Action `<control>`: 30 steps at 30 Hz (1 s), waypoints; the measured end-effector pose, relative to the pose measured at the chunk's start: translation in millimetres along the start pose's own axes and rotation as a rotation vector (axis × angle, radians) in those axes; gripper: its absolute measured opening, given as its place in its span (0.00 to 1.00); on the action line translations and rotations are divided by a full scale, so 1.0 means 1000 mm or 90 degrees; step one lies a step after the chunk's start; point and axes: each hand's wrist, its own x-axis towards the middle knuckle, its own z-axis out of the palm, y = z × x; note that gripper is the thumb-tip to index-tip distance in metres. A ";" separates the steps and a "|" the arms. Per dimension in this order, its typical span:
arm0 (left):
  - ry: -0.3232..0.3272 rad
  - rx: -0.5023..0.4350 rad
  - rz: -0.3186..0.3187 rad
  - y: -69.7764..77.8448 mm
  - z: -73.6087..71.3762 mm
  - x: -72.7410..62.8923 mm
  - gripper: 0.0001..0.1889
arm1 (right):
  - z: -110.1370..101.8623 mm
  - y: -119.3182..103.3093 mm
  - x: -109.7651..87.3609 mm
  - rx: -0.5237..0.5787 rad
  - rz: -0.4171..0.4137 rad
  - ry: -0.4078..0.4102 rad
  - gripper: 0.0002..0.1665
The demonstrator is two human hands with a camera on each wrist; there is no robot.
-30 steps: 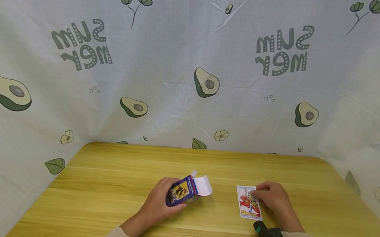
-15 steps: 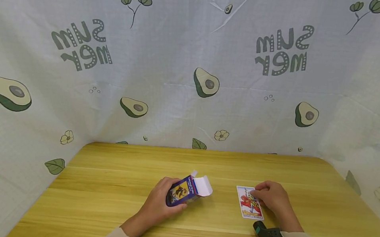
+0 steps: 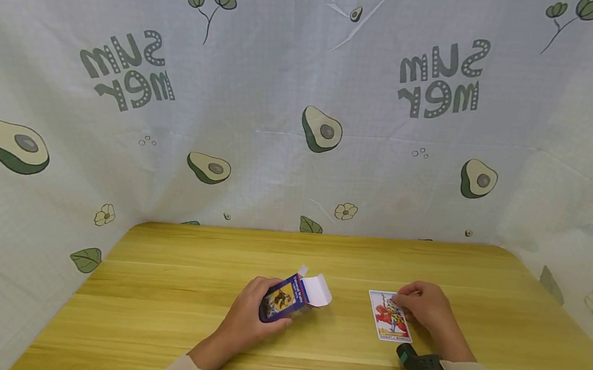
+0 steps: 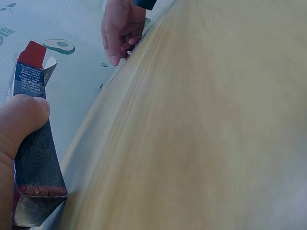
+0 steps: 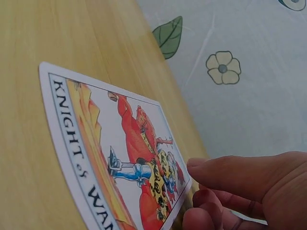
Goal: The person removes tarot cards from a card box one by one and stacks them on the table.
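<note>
My left hand grips a dark blue tarot card box; its white top flap stands open toward the right. In the left wrist view, the thumb presses along the narrow side of the box, and what is inside cannot be seen. With thumb and fingers, my right hand pinches a tarot card by its right edge. The right wrist view shows the card's face, a Knight of Wands picture, with the thumb at its edge and curled fingers partly hidden below.
A wood-grain table lies under both hands. Behind it and along its sides hangs a pale cloth printed with avocados, leaves and flowers. Each wrist carries a small black camera mount.
The near end of the tarot card has swung slightly to the right, with only a tiny shift of my right hand. The left hand and the box have stayed still.
</note>
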 end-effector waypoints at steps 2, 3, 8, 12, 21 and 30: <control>0.003 -0.003 0.008 -0.001 0.000 0.000 0.35 | 0.000 0.000 0.001 0.008 0.002 0.000 0.21; 0.004 -0.004 0.012 -0.002 0.000 0.000 0.35 | 0.000 -0.001 0.001 0.010 0.001 -0.001 0.21; 0.006 -0.010 0.021 -0.004 0.000 0.001 0.35 | -0.001 -0.009 0.000 0.004 -0.019 -0.005 0.21; 0.002 -0.012 0.019 -0.003 0.000 0.001 0.35 | -0.001 -0.022 -0.004 -0.010 -0.056 -0.003 0.20; -0.011 -0.015 0.014 -0.001 0.001 0.003 0.36 | 0.004 -0.055 -0.016 0.012 -0.154 -0.020 0.18; -0.006 -0.015 0.018 -0.002 0.000 0.001 0.35 | 0.023 -0.081 -0.027 0.036 -0.199 -0.040 0.14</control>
